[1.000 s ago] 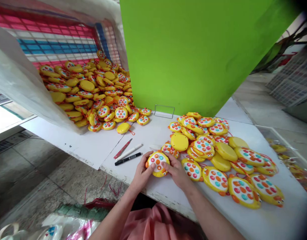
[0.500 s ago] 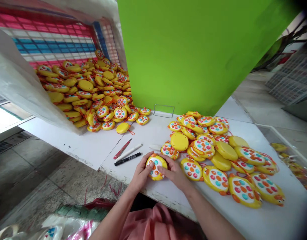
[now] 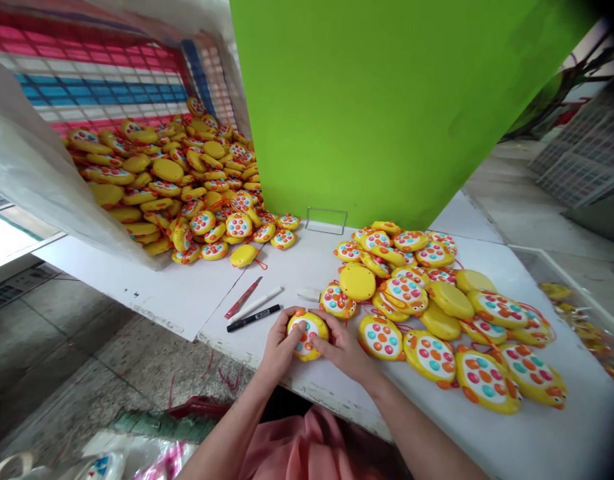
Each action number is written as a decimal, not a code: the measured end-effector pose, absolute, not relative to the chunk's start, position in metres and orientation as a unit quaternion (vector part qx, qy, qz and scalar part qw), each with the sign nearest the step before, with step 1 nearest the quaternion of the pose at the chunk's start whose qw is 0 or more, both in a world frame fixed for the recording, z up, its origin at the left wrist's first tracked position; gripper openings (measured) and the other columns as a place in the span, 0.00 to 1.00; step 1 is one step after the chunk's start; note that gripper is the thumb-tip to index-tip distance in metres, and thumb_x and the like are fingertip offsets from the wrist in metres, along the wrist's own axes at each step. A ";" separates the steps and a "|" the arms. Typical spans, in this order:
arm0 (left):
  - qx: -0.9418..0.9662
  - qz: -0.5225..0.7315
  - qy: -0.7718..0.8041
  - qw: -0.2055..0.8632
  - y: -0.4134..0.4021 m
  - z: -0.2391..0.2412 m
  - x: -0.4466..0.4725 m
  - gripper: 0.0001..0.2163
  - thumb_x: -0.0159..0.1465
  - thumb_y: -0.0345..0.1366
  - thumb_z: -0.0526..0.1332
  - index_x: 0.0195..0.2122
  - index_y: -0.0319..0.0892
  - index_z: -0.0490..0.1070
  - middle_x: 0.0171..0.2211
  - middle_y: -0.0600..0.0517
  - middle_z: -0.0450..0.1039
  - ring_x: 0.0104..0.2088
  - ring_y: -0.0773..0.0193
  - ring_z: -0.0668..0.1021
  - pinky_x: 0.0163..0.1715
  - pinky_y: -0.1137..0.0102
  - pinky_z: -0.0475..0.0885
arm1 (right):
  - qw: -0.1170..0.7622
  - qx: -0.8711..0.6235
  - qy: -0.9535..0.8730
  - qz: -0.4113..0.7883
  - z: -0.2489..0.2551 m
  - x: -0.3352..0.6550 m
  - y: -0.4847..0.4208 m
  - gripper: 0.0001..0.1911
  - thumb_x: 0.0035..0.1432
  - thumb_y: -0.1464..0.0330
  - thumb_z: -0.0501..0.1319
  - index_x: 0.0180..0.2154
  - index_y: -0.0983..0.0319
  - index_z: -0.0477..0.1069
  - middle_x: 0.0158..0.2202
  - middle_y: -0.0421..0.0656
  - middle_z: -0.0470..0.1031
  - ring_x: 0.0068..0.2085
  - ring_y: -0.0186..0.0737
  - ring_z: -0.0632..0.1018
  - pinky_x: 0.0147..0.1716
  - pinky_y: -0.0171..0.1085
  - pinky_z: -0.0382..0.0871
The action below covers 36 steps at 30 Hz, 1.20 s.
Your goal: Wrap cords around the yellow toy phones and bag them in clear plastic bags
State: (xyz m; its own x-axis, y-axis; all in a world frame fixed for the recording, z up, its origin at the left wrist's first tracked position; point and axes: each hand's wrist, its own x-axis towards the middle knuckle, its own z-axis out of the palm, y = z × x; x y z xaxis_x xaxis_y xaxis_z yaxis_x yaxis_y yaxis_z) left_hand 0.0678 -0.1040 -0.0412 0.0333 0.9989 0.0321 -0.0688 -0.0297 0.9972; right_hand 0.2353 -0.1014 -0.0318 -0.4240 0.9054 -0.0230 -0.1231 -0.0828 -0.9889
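Note:
Between my two hands, at the table's front edge, is a yellow animal-shaped push-button toy [image 3: 307, 348], its white face with coloured buttons turned up. My left hand [image 3: 281, 343] grips its left side, thumb on the buttons. My right hand [image 3: 343, 345] closes round the right side, its thumb also on the face. The fingers beneath are partly hidden. Just right of my hands lies a heap of similar toys [image 3: 405, 295], some face up, some showing plain yellow backs. A black marker [image 3: 253, 318], a white pen [image 3: 255, 304] and a red cutter knife [image 3: 243, 297] lie to the left.
A large pile of the same toys [image 3: 167, 170] spills from a plastic-lined bag at the back left. A green board [image 3: 377, 113] stands behind the white table [image 3: 171, 293]. A wire stand [image 3: 327, 221] is at its base. A clear bin [image 3: 581, 320] sits at right.
The toy has shifted slightly left in the picture with both hands, and tilted a little. Both hands keep their hold. The view has moved a little as well.

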 end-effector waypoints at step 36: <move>0.526 0.500 0.435 0.533 -0.106 -0.043 0.066 0.16 0.66 0.45 0.57 0.52 0.45 0.68 0.49 0.49 0.71 0.48 0.57 0.73 0.49 0.67 0.68 | 0.385 -0.349 -0.564 0.642 -0.019 0.237 -0.102 0.24 0.60 0.62 0.61 0.57 0.53 0.63 0.54 0.42 0.69 0.52 0.45 0.72 0.49 0.40 0.70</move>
State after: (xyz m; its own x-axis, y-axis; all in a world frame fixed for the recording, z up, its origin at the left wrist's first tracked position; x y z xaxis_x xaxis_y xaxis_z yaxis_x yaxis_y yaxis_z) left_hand 0.0660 -0.1065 -0.0430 0.1218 0.9906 0.0631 -0.0753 -0.0541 0.9957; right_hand 0.2367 -0.1020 -0.0192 -0.4598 0.8879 -0.0134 -0.1011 -0.0673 -0.9926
